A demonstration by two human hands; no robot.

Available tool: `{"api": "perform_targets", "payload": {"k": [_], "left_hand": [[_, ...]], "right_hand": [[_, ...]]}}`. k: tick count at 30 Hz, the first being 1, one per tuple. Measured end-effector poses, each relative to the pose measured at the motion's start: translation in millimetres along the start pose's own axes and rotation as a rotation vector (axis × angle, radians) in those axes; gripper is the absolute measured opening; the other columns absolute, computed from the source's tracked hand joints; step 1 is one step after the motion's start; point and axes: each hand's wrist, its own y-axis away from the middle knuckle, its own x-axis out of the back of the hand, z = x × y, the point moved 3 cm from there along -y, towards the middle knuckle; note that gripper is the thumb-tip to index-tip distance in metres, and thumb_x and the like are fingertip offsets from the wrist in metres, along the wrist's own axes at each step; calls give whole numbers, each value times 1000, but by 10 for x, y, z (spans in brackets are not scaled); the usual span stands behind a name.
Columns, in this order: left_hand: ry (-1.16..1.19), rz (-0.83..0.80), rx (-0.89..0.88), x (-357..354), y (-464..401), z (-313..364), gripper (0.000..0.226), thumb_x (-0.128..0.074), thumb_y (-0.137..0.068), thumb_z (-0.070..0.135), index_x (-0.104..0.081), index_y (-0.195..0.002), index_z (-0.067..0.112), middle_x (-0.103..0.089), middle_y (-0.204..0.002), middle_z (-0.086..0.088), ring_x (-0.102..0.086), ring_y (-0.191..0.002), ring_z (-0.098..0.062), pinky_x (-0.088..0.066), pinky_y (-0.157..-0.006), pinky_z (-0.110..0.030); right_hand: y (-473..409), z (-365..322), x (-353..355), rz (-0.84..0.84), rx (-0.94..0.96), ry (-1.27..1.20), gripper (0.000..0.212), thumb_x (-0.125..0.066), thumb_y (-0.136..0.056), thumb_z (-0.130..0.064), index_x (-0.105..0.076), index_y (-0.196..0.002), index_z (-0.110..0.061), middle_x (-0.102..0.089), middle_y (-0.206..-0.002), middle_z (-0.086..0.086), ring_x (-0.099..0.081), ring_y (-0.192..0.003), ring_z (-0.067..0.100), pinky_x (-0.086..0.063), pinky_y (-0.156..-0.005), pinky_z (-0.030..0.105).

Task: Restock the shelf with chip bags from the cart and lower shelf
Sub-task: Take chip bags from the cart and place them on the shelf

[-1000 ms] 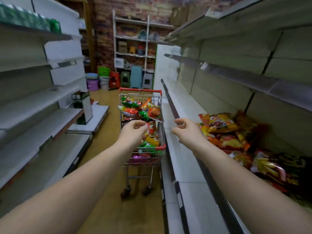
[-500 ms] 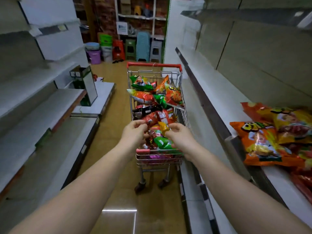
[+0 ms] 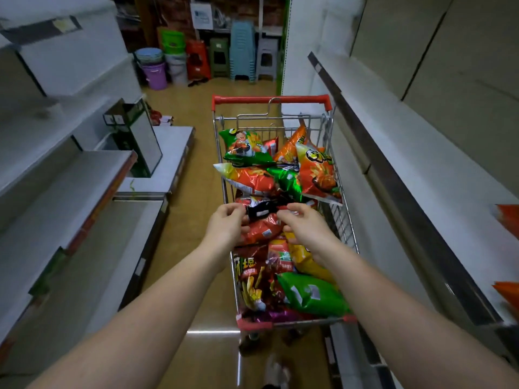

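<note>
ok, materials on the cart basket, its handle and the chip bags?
Cart basket: looks like thin bare metal wire, silvery, welded in a grid with light glints. Handle: a red sleeve, probably plastic; matte, no sharp highlights. Chip bags: glossy printed film, likely metallised plastic; crinkled, with bright specular creases. The hands reach into the pile.

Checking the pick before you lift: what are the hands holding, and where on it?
Both hands, left hand and right hand, are on a red chip bag in the cart, one at each side edge; a firm grip cannot be confirmed.

Glossy foil chip bags (image 3: 280,192); chromed wire cart (image 3: 341,220); shiny floor (image 3: 196,276).
</note>
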Motion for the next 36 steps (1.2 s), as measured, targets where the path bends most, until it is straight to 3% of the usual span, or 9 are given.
{"api": "perform_targets", "payload": {"k": [3,8,11,16,23,26,29,32,36], "left_hand": [[-34,32,-19,-109,-603,216,22,-45,-100,25,-49,-118,15,-56,-95,1,-56,-78,-12,-47,-65,-26],[-91,84,8,-293,-1468,527,22,-46,-99,25,-49,-119,16,-53,-86,2,-53,-70,-9,-46,-63,-24],[-184,152,-24,-292,-1897,628,31,-49,-97,30,-49,-126,18,-52,-95,2,-50,-75,-9,-43,-71,-29],[-320,221,-89,-243,-2531,825,48,-55,-93,36,-43,-136,16,-51,-133,-7,-52,-117,-24,-43,-100,-37],[-328,158,48,-357,-3208,915,62,-55,-93,40,-29,-144,16,-45,-133,-6,-47,-107,-23,-43,-93,-36],[-324,164,131,-341,-3399,876,73,-57,-90,47,-26,-144,11,-44,-139,-13,-47,-119,-29,-41,-97,-40],[-241,127,230,-352,-3455,837,90,-64,-72,59,-38,-139,5,-55,-126,-15,-56,-108,-30,-46,-88,-37],[-209,69,292,-357,-3480,751,92,-68,-48,58,-52,-119,3,-63,-110,-19,-63,-96,-37,-51,-86,-51],[-167,42,325,-374,-3467,744,65,-80,-69,48,-54,-105,1,-63,-86,-13,-65,-77,-25,-56,-71,-36]], "right_hand": [[-697,-167,13,-13,26,18,49,-55,-92,-33,-43,-136,-15,-51,-131,6,-54,-111,22,-50,-91,41],[-1689,-445,49,-29,23,19,47,-56,-92,-31,-45,-134,-14,-53,-130,7,-53,-116,24,-45,-100,44],[-2132,-547,35,-35,15,50,46,-55,-93,-31,-46,-134,-14,-51,-132,6,-50,-119,23,-43,-101,45],[-2707,-655,-12,22,20,41,44,-55,-92,-33,-47,-132,-15,-54,-126,6,-53,-114,23,-44,-100,44],[-3193,-690,-140,56,-17,81,46,-57,-90,-38,-50,-129,-17,-55,-128,8,-51,-116,26,-44,-98,45],[-3321,-684,-214,15,-38,109,50,-54,-90,-42,-48,-132,-15,-53,-128,6,-51,-115,24,-46,-94,40],[-3378,-661,-274,-13,-69,131,55,-51,-90,-48,-47,-134,-16,-51,-132,4,-49,-119,25,-44,-96,39],[-3406,-613,-288,-44,-122,105,56,-49,-88,-56,-52,-128,-17,-56,-126,4,-51,-117,26,-40,-102,44],[-3385,-592,-256,-92,-194,16,47,-54,-84,-58,-62,-108,-18,-66,-111,4,-61,-104,25,-47,-96,41]]}}
